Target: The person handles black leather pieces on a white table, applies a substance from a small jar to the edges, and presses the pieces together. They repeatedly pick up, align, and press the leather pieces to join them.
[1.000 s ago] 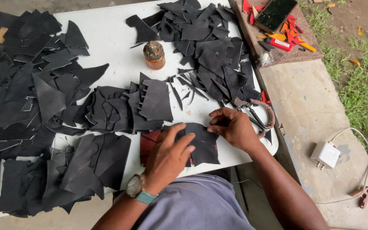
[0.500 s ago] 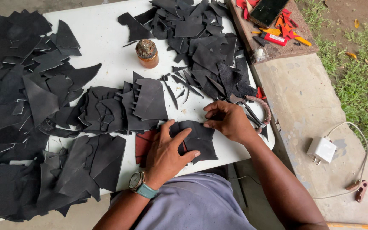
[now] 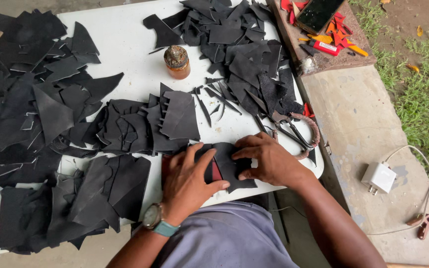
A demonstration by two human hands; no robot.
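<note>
under both hands (image 3: 224, 168), a black leather piece (image 3: 229, 166) half hidden.

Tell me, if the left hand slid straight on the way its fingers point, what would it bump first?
Probably the notched black leather piece just beyond the left hand; depth is hard to judge.

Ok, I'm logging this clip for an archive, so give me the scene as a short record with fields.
Setting: white table outdoors beside a concrete ledge
Left hand: flat on a black leather piece
Right hand: pressing the same piece
Under the piece: a red layer shows
Nearby: scissors, small rusty-lidded jar
Around: piles of black leather offcuts
On the ledge: white charger, phone
</note>
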